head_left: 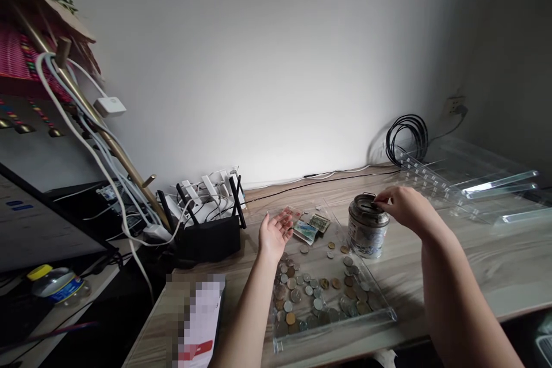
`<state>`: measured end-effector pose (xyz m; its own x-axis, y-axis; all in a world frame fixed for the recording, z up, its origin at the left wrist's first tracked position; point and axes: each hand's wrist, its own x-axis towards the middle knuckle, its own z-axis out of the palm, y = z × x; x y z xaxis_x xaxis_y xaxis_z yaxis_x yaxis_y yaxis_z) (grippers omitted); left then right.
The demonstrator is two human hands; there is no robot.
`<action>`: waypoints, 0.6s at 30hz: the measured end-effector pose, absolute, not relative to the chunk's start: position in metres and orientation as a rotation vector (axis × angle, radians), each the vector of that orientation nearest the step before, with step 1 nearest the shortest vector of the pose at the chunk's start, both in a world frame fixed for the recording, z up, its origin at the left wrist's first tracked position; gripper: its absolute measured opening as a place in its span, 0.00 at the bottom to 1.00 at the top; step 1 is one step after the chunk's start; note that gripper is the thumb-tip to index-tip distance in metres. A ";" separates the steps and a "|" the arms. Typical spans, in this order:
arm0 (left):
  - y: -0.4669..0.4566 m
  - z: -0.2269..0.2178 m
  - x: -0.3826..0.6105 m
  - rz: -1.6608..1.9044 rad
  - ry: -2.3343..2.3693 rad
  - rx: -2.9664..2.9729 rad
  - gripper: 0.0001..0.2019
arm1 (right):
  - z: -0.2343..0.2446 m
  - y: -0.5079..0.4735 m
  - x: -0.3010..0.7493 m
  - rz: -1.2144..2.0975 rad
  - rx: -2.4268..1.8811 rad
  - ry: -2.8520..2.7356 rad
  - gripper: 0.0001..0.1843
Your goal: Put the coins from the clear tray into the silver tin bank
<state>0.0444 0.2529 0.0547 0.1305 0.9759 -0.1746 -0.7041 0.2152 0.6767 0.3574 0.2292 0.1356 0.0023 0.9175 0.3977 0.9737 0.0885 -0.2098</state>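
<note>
A clear acrylic tray [379, 315] lies on the wooden desk with several loose coins [317, 294] and a few banknotes [307, 229] in it. A round metal coin tin [366, 226] stands at the tray's right edge. My right hand [403, 207] hovers over the tin's lid, fingers pinched at the slot on something too small to make out. My left hand [275, 234] floats above the tray's left side, palm up, fingers apart, holding nothing that I can see.
A black router [207, 230] with white chargers and cables sits left of the tray. Clear acrylic sheets [470, 178] and a coiled black cable [406, 137] lie at the back right. A red and white packet [200, 322] rests at the front left.
</note>
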 end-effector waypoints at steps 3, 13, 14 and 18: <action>0.257 0.054 0.037 1.372 0.686 0.412 0.18 | 0.132 0.232 0.354 -0.142 -1.837 -1.946 0.11; 0.263 0.055 0.010 1.688 0.752 0.260 0.11 | 0.129 0.236 0.353 -0.119 -1.770 -2.004 0.11; 0.264 0.056 0.011 1.683 0.763 0.276 0.11 | 0.130 0.234 0.351 -0.145 -1.739 -1.979 0.12; 0.263 0.057 0.023 1.606 0.942 0.593 0.07 | 0.135 0.221 0.310 -0.227 -1.486 -1.907 0.17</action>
